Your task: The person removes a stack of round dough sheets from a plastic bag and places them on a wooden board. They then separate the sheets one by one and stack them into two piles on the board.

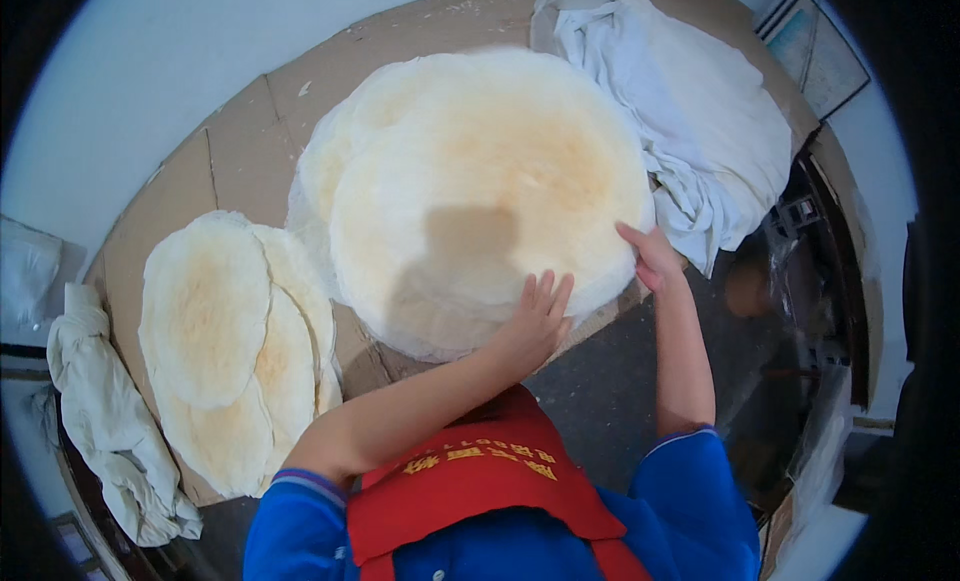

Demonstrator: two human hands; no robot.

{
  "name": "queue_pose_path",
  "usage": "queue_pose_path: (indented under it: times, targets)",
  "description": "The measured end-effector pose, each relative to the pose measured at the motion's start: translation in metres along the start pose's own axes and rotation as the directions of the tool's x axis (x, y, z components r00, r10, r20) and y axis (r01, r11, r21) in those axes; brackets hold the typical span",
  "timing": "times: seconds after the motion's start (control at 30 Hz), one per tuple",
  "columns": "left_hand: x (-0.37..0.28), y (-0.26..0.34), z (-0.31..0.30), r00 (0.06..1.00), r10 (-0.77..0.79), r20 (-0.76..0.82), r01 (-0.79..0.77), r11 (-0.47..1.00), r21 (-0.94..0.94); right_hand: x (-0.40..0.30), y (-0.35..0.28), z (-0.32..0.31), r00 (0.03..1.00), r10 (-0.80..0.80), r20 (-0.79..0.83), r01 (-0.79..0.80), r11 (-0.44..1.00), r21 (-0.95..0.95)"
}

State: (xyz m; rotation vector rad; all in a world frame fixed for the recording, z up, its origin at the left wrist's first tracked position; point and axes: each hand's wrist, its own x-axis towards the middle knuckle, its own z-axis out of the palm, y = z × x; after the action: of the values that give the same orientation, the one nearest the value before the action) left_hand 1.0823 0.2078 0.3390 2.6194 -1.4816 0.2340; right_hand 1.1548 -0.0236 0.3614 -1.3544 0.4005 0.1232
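A stack of large, thin, round flatbreads (555, 176), pale with light brown patches, lies before me on a cardboard-covered table. My left hand (536, 318) rests on the near edge of the top sheet with its fingers spread. At the stack's right edge, my right hand (651, 257) grips the rim, thumb on top and the other fingers hidden beneath. Several sheets poke out unevenly at the left and near sides of the stack. A shadow falls across its near part.
Overlapping smaller flatbreads (206, 311) lie at the left on the cardboard (247, 146). White cloth (697, 116) is heaped at the back right. Another cloth (112, 423) hangs at the far left edge. Dark floor (600, 386) shows below the table's near edge.
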Motion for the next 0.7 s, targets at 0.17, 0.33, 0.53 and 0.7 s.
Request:
queue_pose_path:
  times: [0.17,0.33,0.53,0.7]
  targets:
    - [-0.006,-0.012,0.028,0.996,0.083,-0.041,-0.090,0.978,-0.187,0.017,0.036,-0.001,0.674,-0.732,-0.103,0.296,0.396,-0.869]
    - [-0.043,-0.009,0.011,0.965,0.207,-0.162,-0.234,0.957,-0.171,0.019,0.040,0.116,0.666,-0.567,0.485,0.528,-0.100,-0.843]
    - [-0.188,-0.105,-0.069,0.404,-0.901,0.161,0.785,0.251,-0.566,0.023,0.063,0.136,0.641,-0.489,0.592,0.586,-0.186,-0.789]
    - [-0.300,-0.160,-0.051,0.341,-0.891,-0.301,0.940,0.318,0.124,-0.034,0.083,0.242,0.535,-0.545,0.646,0.836,0.451,-0.312]
